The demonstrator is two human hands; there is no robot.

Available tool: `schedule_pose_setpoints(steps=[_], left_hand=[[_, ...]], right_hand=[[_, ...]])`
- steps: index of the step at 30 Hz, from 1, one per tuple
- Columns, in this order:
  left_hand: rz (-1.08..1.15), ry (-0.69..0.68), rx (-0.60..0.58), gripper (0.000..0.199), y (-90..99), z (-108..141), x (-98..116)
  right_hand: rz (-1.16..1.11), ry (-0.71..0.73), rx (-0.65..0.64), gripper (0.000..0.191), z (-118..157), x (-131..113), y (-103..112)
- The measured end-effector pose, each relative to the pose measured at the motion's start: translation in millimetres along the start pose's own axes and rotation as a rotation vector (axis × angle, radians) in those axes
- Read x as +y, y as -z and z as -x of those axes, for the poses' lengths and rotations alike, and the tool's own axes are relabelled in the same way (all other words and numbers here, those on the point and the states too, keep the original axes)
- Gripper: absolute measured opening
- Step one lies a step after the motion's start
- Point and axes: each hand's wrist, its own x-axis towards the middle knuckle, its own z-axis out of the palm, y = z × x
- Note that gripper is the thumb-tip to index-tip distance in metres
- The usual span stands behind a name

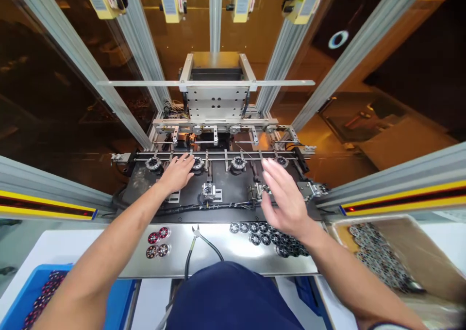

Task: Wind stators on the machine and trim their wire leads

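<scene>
My left hand reaches to the machine's black bed, its fingers stretched out and the tips at the edge of the second round stator-like part. It appears to grip nothing. My right hand is raised over the right side of the bed, fingers extended and thumb apart, with nothing visible in it. Its fingertips are nearest to the right-hand round part, partly hidden behind them. Two more such parts sit in the row, a left one and a middle one.
Cutting pliers lie on the metal ledge between red-wound stators and many dark ones. A blue bin stands left; a lined box of stators stands right. Yellow-edged light bars flank the opening.
</scene>
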Motion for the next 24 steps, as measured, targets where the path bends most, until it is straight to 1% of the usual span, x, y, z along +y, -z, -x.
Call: schedule_pose_setpoints(steps=[3,5,7,9,11,13,15,17,18,19,21,24], left_hand=[[-0.029,0.003,-0.019,0.047,-19.5,-5,11],[-0.055,0.000,-0.034,0.046,-25.3,-6,12],[-0.080,-0.012,-0.053,0.045,-25.0,-7,11],[-0.103,-0.029,-0.071,0.045,-20.7,-10,10],[-0.120,-0.049,-0.088,0.043,-14.4,-15,9],[-0.127,-0.067,-0.098,0.041,-6.8,-20,8],[-0.126,-0.075,-0.100,0.040,2.1,-27,8],[-0.120,-0.076,-0.090,0.040,12.0,-37,13],[-0.114,-0.080,-0.081,0.041,16.9,-43,19],[-0.105,-0.093,-0.073,0.042,21.2,-51,27],[-0.079,-0.145,-0.067,0.044,27.0,-68,50],[-0.048,-0.233,-0.101,0.046,25.5,-93,91]], right_hand=[[0.075,-0.222,0.034,0.081,75,-23,28],[0.140,-0.355,0.045,0.077,126,-32,39],[0.218,-0.473,0.018,0.072,178,-35,47],[0.313,-0.588,-0.015,0.063,228,-34,52],[0.420,-0.656,-0.030,0.053,274,-31,54],[0.515,-0.706,-0.038,0.046,312,-30,55],[0.579,-0.751,-0.040,0.043,339,-31,54],[0.619,-0.790,-0.051,0.043,356,-34,50],[0.636,-0.808,-0.064,0.043,361,-35,48],[0.649,-0.824,-0.078,0.044,365,-37,45],[0.669,-0.853,-0.103,0.044,370,-37,39],[0.686,-0.880,-0.124,0.044,373,-36,31]])
